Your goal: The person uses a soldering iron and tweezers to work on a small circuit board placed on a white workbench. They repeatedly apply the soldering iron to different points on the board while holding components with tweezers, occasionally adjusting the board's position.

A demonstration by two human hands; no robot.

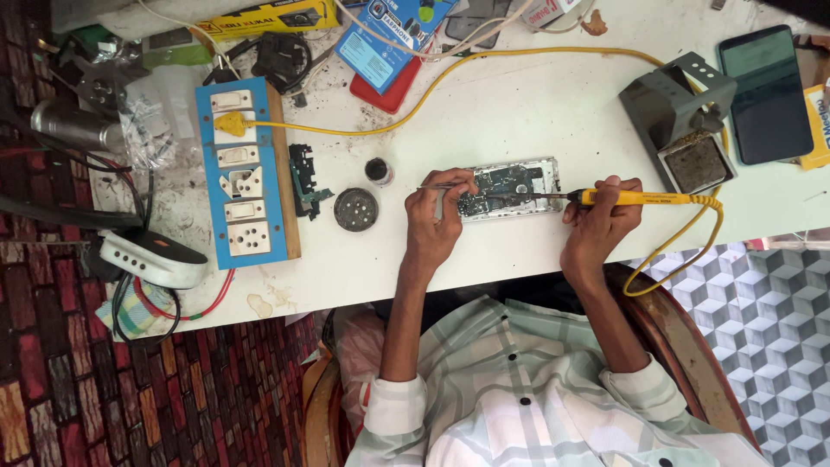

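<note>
An opened phone [510, 188] with its circuit board bare lies on the white table [519, 112]. My left hand [437, 220] rests on its left end and pinches thin metal tweezers [437, 186] over the board. My right hand [598, 223] grips a yellow soldering iron [635, 198], whose tip touches the phone's right side. The iron's yellow cable [683, 238] loops off the table edge.
A grey soldering iron stand [679, 117] and a dark phone [768, 91] lie at the right. A blue switch-and-socket board [238, 173] with a yellow plug sits left, beside a small circuit board [303, 180], a round tin [356, 209] and a small pot [378, 170]. Packages crowd the far edge.
</note>
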